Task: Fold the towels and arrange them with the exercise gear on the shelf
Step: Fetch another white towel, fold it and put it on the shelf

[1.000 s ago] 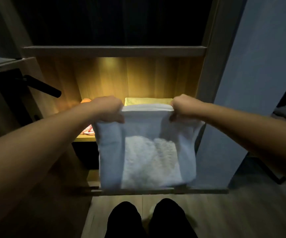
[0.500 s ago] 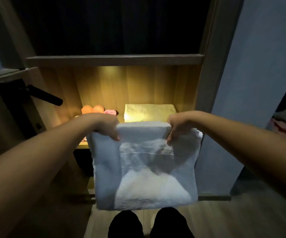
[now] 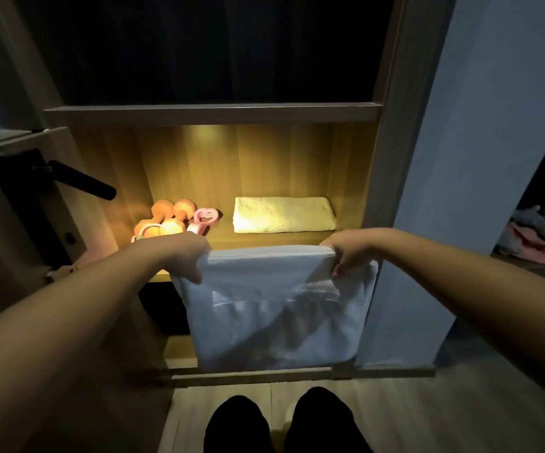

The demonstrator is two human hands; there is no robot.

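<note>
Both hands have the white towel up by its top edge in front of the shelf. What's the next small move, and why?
Probably carry the white towel forward and lay it on the yellow towel. The left hand and right hand pinch its top corners, it hangs already folded, and the dumbbells occupy the left side of the shelf.

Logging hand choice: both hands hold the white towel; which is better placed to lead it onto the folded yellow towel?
Right, probably. The right hand pinches the white towel just in front of the yellow towel; the left hand sits before the orange dumbbells, which crowd its path.
</note>
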